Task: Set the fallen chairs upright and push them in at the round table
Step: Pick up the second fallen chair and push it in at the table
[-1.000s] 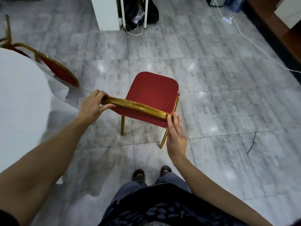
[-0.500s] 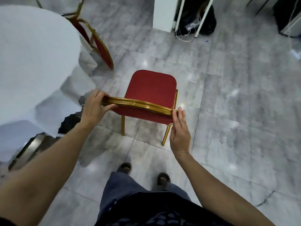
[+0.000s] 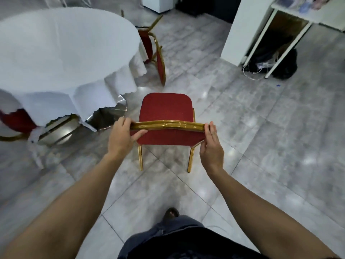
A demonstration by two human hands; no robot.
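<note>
A red-seated chair (image 3: 166, 111) with a gold frame stands upright on all its legs on the floor, just beside the round table (image 3: 61, 45) but not yet under it. The left hand (image 3: 122, 138) is wrapped around one end of the gold top rail (image 3: 168, 124), fingers over it and thumb beneath, clamped on. The right hand (image 3: 211, 144) lies flatter against the other end, fingers extended along the corner of the backrest, pressing rather than closing around it. Holding the rail at both ends likely gives steering control, so the chair can be swung to face the table and slid in. A second red chair (image 3: 155, 47) is at the far edge of the table, seemingly tilted; whether it stands or leans I cannot tell. A third (image 3: 16, 120) shows partly under the white tablecloth (image 3: 89, 85) at the left. The floor is glossy grey marbled tile (image 3: 261, 146), probably easy for the legs to slide on. A white desk (image 3: 280, 21) with dark bags (image 3: 280, 62) and cables below stands at the right.
</note>
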